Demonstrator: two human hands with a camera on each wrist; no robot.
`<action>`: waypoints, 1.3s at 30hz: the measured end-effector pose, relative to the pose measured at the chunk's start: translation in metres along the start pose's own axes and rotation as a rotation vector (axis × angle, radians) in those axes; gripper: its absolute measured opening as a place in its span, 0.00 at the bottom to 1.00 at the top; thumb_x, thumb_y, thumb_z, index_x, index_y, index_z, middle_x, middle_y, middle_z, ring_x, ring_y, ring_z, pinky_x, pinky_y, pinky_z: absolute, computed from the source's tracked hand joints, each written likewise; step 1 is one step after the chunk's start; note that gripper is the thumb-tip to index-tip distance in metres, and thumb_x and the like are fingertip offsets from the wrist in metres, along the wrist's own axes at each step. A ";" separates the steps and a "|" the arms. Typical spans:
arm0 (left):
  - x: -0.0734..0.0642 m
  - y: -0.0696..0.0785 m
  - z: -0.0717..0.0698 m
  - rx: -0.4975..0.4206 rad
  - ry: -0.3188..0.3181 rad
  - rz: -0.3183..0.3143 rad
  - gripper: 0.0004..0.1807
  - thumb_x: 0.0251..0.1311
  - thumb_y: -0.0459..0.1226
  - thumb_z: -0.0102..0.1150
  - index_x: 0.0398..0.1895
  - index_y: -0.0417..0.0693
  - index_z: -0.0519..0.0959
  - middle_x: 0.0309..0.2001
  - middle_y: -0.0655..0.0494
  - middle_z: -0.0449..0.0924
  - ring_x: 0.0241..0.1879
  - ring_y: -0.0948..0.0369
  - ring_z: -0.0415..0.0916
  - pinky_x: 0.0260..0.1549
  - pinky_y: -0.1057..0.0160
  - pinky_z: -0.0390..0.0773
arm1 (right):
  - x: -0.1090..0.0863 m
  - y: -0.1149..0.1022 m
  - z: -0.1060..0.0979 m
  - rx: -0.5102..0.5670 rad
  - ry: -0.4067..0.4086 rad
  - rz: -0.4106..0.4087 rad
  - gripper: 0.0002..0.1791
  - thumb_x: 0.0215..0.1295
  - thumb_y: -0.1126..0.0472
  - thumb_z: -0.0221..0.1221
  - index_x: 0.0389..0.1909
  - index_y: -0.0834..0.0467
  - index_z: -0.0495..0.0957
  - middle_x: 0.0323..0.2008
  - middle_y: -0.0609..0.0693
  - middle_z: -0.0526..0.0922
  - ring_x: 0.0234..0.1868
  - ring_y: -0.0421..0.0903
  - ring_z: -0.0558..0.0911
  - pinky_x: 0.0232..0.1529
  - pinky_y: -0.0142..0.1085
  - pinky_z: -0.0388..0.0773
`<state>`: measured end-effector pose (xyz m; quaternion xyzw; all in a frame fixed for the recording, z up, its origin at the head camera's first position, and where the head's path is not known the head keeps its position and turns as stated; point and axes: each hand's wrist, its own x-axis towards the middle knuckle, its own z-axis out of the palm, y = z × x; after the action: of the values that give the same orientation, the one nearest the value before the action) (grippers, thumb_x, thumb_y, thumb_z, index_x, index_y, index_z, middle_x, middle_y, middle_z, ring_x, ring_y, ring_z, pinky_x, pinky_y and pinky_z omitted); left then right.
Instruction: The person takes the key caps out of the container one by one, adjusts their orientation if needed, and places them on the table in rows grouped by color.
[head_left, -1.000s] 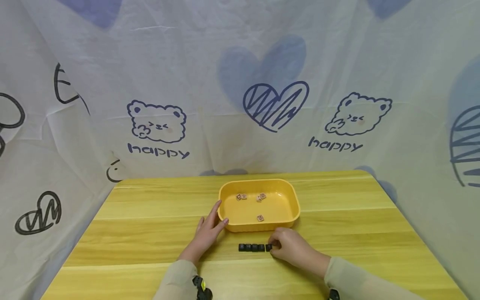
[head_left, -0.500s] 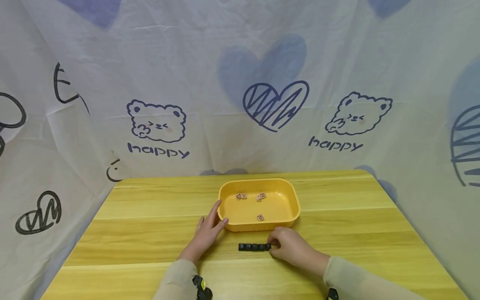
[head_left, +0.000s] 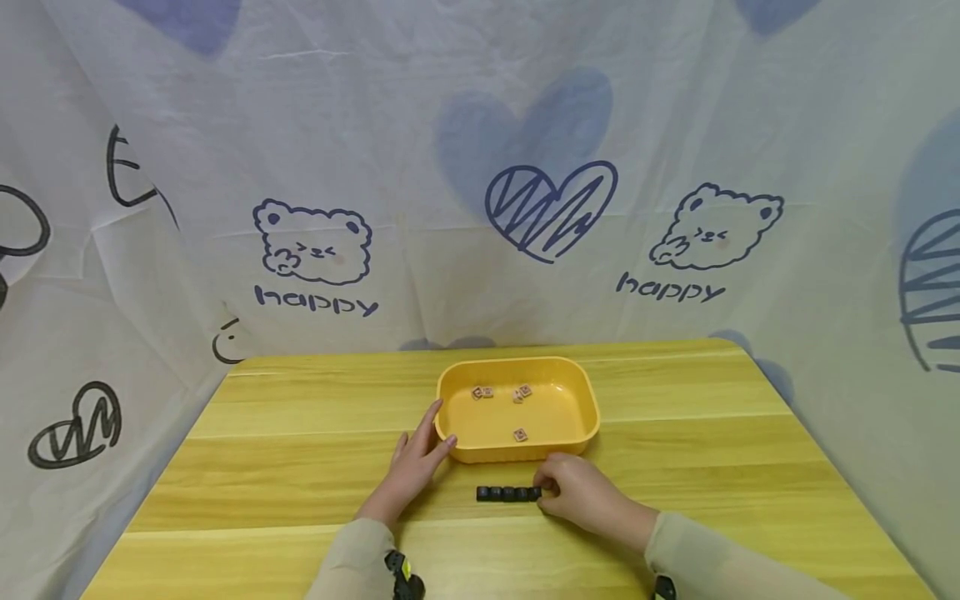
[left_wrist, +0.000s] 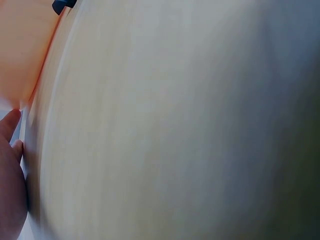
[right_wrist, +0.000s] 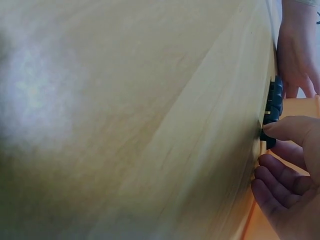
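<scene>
Several small black keycap-like blocks stand in a straight row on the table, in front of the yellow tray. My right hand pinches the block at the row's right end between thumb and fingers. In the right wrist view the thumb presses on that end block, while the other fingers curl loosely below. My left hand rests at the tray's front left corner, fingers fairly straight along its side and thumb at the rim. The left wrist view catches only part of this hand, beside the tray wall.
Inside the tray lie several small pinkish square pieces, among them one near the front and a pair at the back left. The wooden table reaches back to a white printed cloth, which also hangs at both sides.
My right hand has slid the end block slightly left, closing the small gap to the row. The left hand and the tray stay where they were.
</scene>
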<state>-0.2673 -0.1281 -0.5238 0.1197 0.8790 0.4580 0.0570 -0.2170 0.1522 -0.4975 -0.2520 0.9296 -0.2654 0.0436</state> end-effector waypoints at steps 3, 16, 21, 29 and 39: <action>0.000 0.000 -0.001 -0.003 -0.002 0.002 0.38 0.73 0.51 0.48 0.79 0.56 0.44 0.73 0.40 0.55 0.72 0.46 0.53 0.68 0.40 0.29 | 0.000 -0.002 -0.002 -0.002 -0.006 -0.007 0.08 0.51 0.63 0.70 0.33 0.54 0.83 0.27 0.39 0.73 0.28 0.35 0.70 0.31 0.32 0.73; -0.002 -0.003 -0.003 -0.006 0.006 0.010 0.39 0.72 0.53 0.48 0.79 0.58 0.45 0.72 0.41 0.56 0.71 0.46 0.53 0.68 0.40 0.29 | 0.015 -0.025 -0.043 -0.061 0.066 -0.138 0.09 0.53 0.66 0.71 0.36 0.60 0.84 0.32 0.47 0.80 0.33 0.44 0.79 0.36 0.34 0.79; -0.001 -0.003 -0.003 -0.010 0.006 0.011 0.39 0.72 0.53 0.48 0.79 0.58 0.45 0.74 0.42 0.54 0.72 0.46 0.53 0.68 0.40 0.29 | 0.032 -0.028 -0.061 -0.095 0.022 -0.114 0.09 0.54 0.65 0.70 0.37 0.59 0.84 0.34 0.48 0.81 0.34 0.45 0.80 0.35 0.35 0.78; -0.002 -0.004 -0.001 -0.015 0.003 0.004 0.39 0.71 0.55 0.48 0.79 0.60 0.44 0.73 0.43 0.56 0.71 0.48 0.55 0.69 0.43 0.29 | 0.064 -0.024 -0.073 -0.211 -0.135 -0.101 0.10 0.57 0.67 0.67 0.41 0.59 0.84 0.38 0.48 0.83 0.36 0.46 0.80 0.39 0.39 0.78; 0.000 -0.004 0.000 -0.019 -0.003 0.017 0.39 0.71 0.55 0.48 0.79 0.61 0.43 0.74 0.45 0.53 0.71 0.49 0.57 0.69 0.43 0.28 | 0.091 -0.016 -0.069 -0.255 -0.298 -0.148 0.05 0.61 0.63 0.66 0.38 0.58 0.86 0.35 0.48 0.84 0.38 0.46 0.81 0.43 0.41 0.78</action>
<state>-0.2678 -0.1305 -0.5266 0.1271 0.8736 0.4665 0.0555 -0.3038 0.1281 -0.4248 -0.3596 0.9179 -0.1077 0.1285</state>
